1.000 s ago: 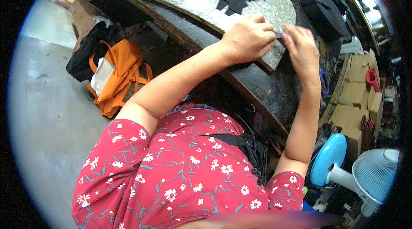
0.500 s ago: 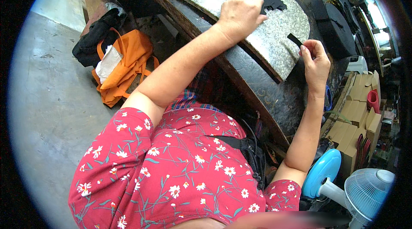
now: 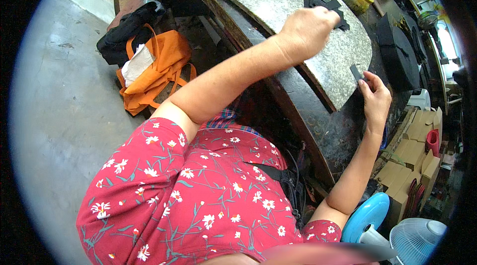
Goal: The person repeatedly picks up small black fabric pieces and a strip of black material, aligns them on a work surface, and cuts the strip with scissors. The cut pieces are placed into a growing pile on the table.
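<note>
Here, the dark strip (image 3: 355, 72) juts forward-left from the right grip (image 3: 376, 99)

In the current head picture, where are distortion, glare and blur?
Head view throughout: black borders flank the curved fisheye scene; a bright light glares at upper right; a smeared patch blurs the lower edge; the dark strip in the right hand is discernible.

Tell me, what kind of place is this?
It looks like a small workshop, though I can't be sure: flat black pieces lie piled on a speckled grey slab, the right hand holds a black strip, and cardboard boxes are nearby.
</note>
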Motion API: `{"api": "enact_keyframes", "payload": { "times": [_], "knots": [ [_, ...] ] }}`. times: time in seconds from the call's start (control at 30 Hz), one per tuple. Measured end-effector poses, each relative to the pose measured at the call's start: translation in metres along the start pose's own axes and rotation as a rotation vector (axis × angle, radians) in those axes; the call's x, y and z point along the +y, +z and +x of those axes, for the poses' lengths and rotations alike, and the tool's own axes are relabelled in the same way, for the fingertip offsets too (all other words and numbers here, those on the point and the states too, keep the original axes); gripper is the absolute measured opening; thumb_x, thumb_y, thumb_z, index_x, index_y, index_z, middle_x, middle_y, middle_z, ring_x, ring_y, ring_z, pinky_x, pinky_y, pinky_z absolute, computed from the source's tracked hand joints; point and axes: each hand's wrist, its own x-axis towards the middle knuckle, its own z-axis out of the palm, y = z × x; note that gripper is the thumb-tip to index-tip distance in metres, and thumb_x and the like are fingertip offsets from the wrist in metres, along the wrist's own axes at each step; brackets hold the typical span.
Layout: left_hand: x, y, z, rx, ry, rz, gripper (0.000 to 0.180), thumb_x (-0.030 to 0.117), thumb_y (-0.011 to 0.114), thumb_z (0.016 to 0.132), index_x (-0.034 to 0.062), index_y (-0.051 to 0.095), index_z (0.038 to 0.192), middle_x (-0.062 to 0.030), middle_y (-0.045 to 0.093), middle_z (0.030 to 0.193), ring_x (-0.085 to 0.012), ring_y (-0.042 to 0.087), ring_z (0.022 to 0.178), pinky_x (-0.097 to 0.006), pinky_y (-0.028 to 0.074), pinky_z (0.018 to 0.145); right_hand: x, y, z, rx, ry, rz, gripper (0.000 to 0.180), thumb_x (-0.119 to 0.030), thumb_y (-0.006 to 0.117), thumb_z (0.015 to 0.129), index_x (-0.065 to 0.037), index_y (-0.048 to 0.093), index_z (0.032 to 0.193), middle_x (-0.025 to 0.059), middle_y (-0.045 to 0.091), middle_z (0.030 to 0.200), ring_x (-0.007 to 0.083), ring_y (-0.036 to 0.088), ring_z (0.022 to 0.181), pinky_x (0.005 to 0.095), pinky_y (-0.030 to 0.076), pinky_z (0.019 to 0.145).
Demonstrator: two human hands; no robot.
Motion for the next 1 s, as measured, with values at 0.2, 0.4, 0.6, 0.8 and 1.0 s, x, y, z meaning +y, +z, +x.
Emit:
{"api": "enact_keyframes", "payload": {
  "times": [0.2, 0.4, 0.6, 0.8, 1.0],
  "knots": [
    [0.025, 0.025, -0.026, 0.019, 0.06, -0.267, 0.024, -0.003, 0.059, 0.077, 0.0044, 0.066, 0.1, -0.017, 0.065, 0.094, -0.0378, 0.065, 0.093, -0.043, 0.054, 0.085, -0.001, -0.004, 0.001, -0.025, 0.0, -0.079, 0.017, -0.011, 0.074, 0.088, 0.0, 0.072, 0.1, 0.0072, 0.072, 0.082, 0.0115, 0.066, 0.074, 0.0281, 0.052, 0.072],
    [0.002, 0.004, -0.008, 0.235, 0.069, -0.293, 0.02, 0.001, 0.064, 0.084, 0.0061, 0.07, 0.102, -0.0104, 0.063, 0.088, -0.0186, 0.066, 0.071, -0.031, 0.054, 0.066, 0.002, -0.002, 0.006, 0.09, -0.059, 0.003, 0.011, -0.013, 0.071, 0.091, -0.003, 0.068, 0.094, 0.003, 0.069, 0.077, 0.0077, 0.064, 0.073, 0.0247, 0.05, 0.07],
    [0.013, 0.01, -0.01, -0.261, 0.144, 0.167, 0.031, 0.03, 0.074, 0.083, 0.0073, 0.07, 0.102, -0.0139, 0.067, 0.096, -0.0329, 0.069, 0.092, -0.043, 0.057, 0.08, -0.001, 0.001, 0.006, 0.144, -0.159, 0.174, 0.008, -0.01, 0.068, 0.095, -0.002, 0.068, 0.098, 0.0011, 0.07, 0.082, 0.0063, 0.064, 0.076, 0.0222, 0.05, 0.072],
    [0.017, 0.017, 0.005, -0.237, 0.256, 0.229, 0.012, 0.009, 0.067, 0.076, 0.0078, 0.075, 0.085, -0.0187, 0.073, 0.082, -0.0343, 0.074, 0.085, -0.043, 0.059, 0.074, -0.007, 0.002, 0.004, 0.178, -0.166, 0.193, 0.009, -0.011, 0.07, 0.094, -0.002, 0.07, 0.097, -0.0002, 0.069, 0.083, 0.0056, 0.063, 0.077, 0.0214, 0.05, 0.072],
    [0.023, 0.018, 0.002, -0.124, 0.039, -0.326, 0.037, 0.007, 0.066, 0.078, 0.0061, 0.067, 0.114, -0.0192, 0.068, 0.081, -0.0338, 0.07, 0.078, -0.042, 0.056, 0.074, -0.011, -0.003, 0.004, 0.138, -0.172, 0.298, 0.015, -0.015, 0.075, 0.092, -0.001, 0.071, 0.096, -0.001, 0.067, 0.081, 0.0053, 0.059, 0.073, 0.0199, 0.048, 0.068]
  ]
}}
